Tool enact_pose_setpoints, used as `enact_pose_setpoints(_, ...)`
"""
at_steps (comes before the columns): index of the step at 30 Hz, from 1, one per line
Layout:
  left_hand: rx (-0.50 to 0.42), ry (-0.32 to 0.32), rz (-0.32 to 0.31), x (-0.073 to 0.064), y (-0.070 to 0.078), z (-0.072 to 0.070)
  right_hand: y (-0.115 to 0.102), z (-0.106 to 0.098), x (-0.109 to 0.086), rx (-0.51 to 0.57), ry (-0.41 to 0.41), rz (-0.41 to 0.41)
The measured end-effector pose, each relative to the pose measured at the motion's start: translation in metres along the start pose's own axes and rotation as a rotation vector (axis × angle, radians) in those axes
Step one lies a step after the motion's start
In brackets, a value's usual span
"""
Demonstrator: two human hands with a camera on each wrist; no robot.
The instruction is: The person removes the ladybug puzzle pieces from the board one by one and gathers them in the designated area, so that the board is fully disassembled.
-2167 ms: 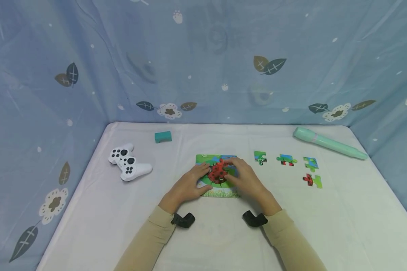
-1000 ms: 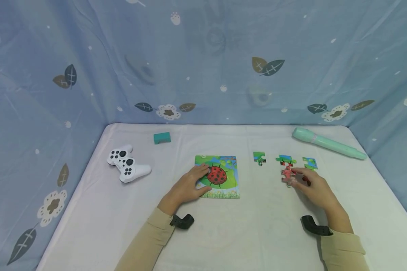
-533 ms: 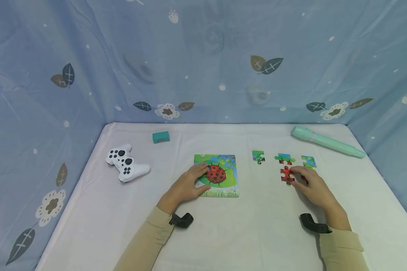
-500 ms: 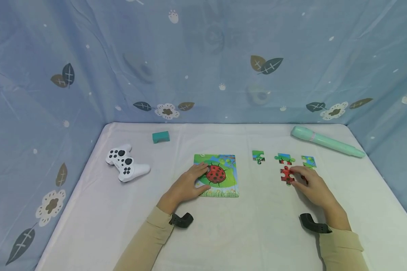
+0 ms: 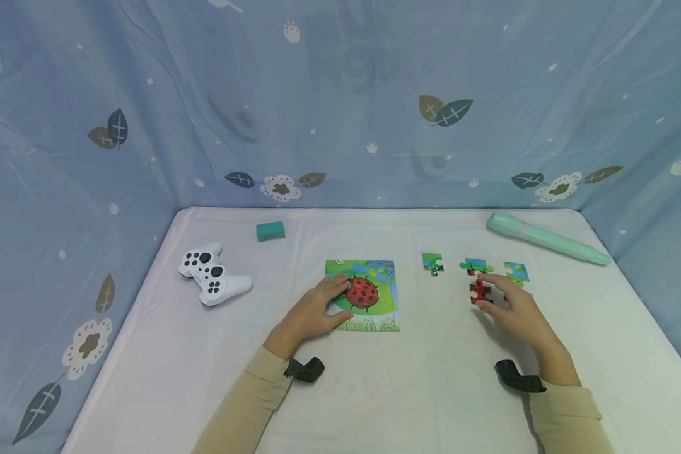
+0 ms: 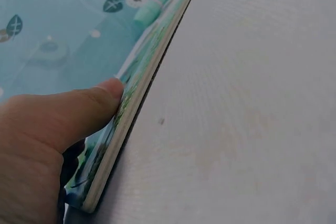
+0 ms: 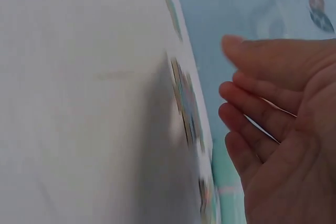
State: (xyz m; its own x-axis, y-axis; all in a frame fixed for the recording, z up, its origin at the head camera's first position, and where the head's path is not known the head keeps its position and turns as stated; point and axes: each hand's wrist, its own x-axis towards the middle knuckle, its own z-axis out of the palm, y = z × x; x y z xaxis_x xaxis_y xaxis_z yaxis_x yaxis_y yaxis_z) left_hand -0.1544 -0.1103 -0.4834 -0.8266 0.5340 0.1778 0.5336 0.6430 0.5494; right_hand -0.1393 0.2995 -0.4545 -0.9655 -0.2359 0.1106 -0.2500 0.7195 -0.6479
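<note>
Left hand spread on ladybug puzzle. Right hand: thumb and fingers parted, red piece just below fingertips.

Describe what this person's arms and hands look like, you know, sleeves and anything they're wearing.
The left hand and right hand are both ungloved. The left sleeve and right sleeve are plain beige and long, ending near the wrists. A small, black, bent device sits at each wrist, left and right.
</note>
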Motion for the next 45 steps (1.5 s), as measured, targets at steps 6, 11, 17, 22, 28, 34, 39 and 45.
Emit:
enact_pose_setpoints(6,-0.06,0.0,-0.037,-0.001,0.001,-0.003,-0.026,0.02,0.014,0.002,-0.012,-0.12)
enact_pose_setpoints(11,-0.047,0.003,-0.055,-0.003,-0.002,-0.01,-0.051,0.045,0.029,0.058,-0.097,-0.148)
enact_pose_setpoints(17,0.028,-0.007,-0.064,-0.009,-0.01,-0.016,-0.086,0.074,0.044,0.07,-0.191,-0.241)
enact_pose_setpoints(22,0.06,-0.019,-0.052,-0.012,-0.015,-0.016,-0.112,0.097,0.055,0.093,-0.252,-0.297)
enact_pose_setpoints(28,0.073,-0.026,-0.064,-0.014,-0.018,-0.015,-0.131,0.121,0.07,0.13,-0.271,-0.299)
enact_pose_setpoints(34,0.083,-0.026,-0.043,-0.013,-0.018,-0.013,-0.137,0.136,0.078,0.087,-0.261,-0.276)
enact_pose_setpoints(39,0.113,-0.02,-0.029,-0.013,-0.018,-0.012,-0.136,0.142,0.076,0.053,-0.222,-0.31)
enact_pose_setpoints(45,0.113,-0.029,-0.041,-0.013,-0.018,-0.014,-0.138,0.149,0.077,0.031,-0.205,-0.302)
